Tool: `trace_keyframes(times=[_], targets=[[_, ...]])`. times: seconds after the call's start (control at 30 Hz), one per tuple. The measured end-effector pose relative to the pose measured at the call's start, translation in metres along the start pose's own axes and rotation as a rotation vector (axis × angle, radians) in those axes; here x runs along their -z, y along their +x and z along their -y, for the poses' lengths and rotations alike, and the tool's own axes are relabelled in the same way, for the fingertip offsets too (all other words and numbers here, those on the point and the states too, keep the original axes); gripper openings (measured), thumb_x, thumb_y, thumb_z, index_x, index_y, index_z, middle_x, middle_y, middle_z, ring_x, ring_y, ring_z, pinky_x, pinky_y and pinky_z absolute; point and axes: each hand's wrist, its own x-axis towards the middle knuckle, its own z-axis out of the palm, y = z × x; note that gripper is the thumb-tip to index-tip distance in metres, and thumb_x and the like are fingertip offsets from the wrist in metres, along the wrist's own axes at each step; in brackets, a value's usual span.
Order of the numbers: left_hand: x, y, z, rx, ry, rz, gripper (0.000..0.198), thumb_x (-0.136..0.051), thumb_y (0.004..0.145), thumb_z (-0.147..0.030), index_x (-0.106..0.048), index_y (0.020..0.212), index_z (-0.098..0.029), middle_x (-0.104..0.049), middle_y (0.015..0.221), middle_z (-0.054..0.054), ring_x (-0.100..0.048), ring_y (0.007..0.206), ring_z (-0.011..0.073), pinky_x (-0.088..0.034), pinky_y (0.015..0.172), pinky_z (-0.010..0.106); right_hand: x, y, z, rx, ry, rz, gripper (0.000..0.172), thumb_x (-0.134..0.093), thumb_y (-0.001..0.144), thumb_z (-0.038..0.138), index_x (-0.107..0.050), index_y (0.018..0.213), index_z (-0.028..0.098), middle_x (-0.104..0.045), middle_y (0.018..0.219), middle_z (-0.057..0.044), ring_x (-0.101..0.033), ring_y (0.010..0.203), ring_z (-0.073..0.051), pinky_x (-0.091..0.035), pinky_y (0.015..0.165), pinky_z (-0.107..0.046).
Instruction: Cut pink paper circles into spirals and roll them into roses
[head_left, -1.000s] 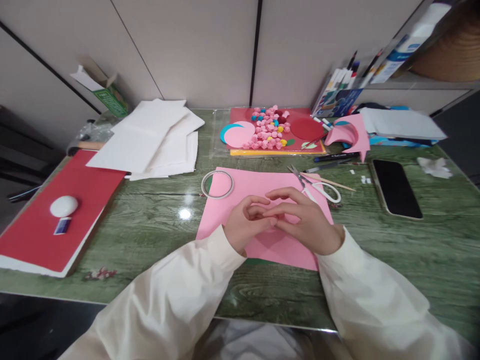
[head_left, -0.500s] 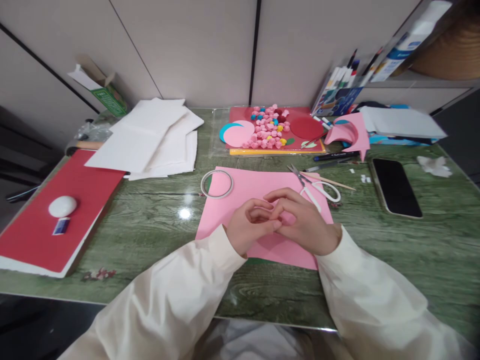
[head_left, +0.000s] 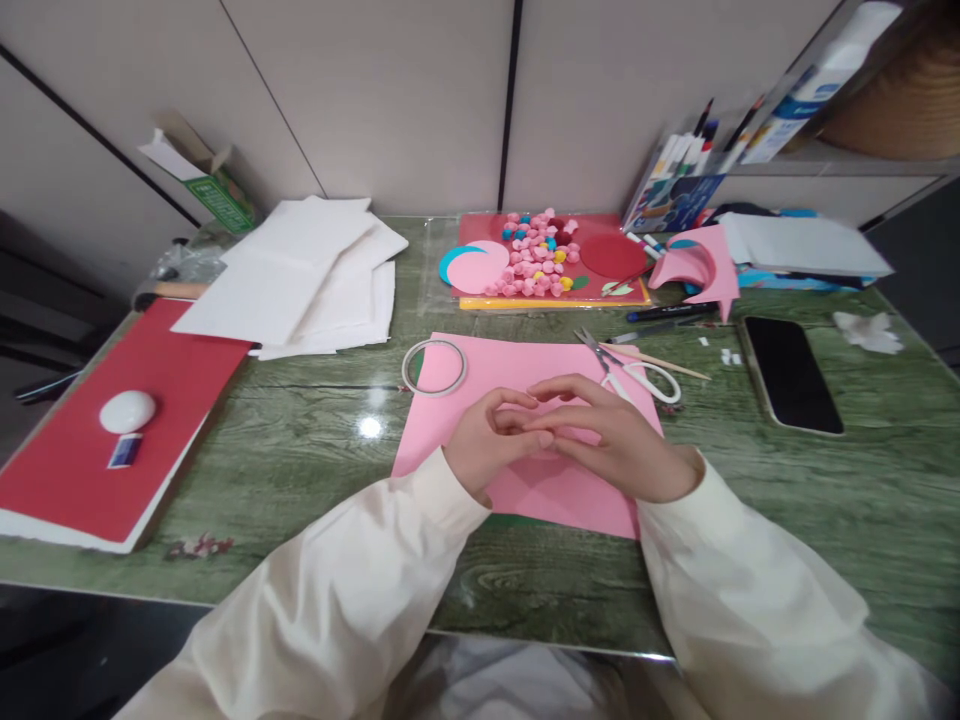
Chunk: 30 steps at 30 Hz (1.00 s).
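Note:
Both hands meet at their fingertips above a sheet of pink paper [head_left: 570, 500]. My left hand [head_left: 495, 435] has its fingers bent and its thumb stretched toward the other hand. From the right, my right hand [head_left: 619, 440] reaches across with long, slightly curved fingers that touch the left fingertips. Whatever small thing may lie between the fingertips is hidden. White-handled scissors [head_left: 611, 375] rest on the paper's upper right corner, just beyond my right hand. A roll of tape [head_left: 406, 370] lies flat over the upper left corner.
Behind, small crumpled pink balls [head_left: 536, 265] lie on a red pack with paper circles. White sheets [head_left: 300, 270] and a red board [head_left: 90, 480] with a white lump occupy the left. A phone [head_left: 795, 375], pens [head_left: 667, 315] and a pink paper offcut [head_left: 720, 270] lie right.
My right hand has shifted slightly right and its fingers have straightened. The fingertips of both hands still meet over the pink paper. The other things have stayed put.

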Motion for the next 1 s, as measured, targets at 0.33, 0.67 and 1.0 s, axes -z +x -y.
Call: trace_keyframes(times=[0.33,0.67,1.0], targets=[[-0.0011,-0.0025,0.0027,-0.003,-0.066,0.01,0.034,-0.071,0.056,-0.013,-0.051,0.083,-0.015,-0.065,0.068,0.001,-0.062,0.068,0.0141,-0.05,0.066,0.031,-0.0016,-0.0001,0.0025,-0.075,-0.035,-0.094,0.01,-0.06,0.071,0.015,-0.062,0.078,0.022,-0.053,0.105,-0.006,-0.052,0.099,-0.019,-0.045,0.084,-0.037],[-0.0034,-0.0023,0.0048,0.017,-0.034,-0.014,0.033,-0.072,0.055,-0.013,-0.052,0.08,-0.013,-0.065,0.066,0.001,-0.062,0.067,0.0122,-0.047,0.066,0.026,-0.0025,0.0006,0.0034,-0.117,-0.026,-0.058,0.008,-0.064,0.067,0.016,-0.057,0.07,0.02,-0.052,0.105,-0.005,-0.051,0.1,-0.019,-0.043,0.086,-0.035],[0.0014,0.0006,0.0022,0.051,-0.112,-0.077,0.033,-0.074,0.052,-0.016,-0.051,0.075,-0.014,-0.067,0.066,0.0,-0.063,0.063,0.0129,-0.046,0.064,0.025,0.0063,-0.0002,-0.0029,-0.212,0.301,-0.145,0.014,-0.063,0.07,0.023,-0.058,0.083,0.022,-0.053,0.106,-0.006,-0.049,0.104,-0.02,-0.039,0.089,-0.036]])
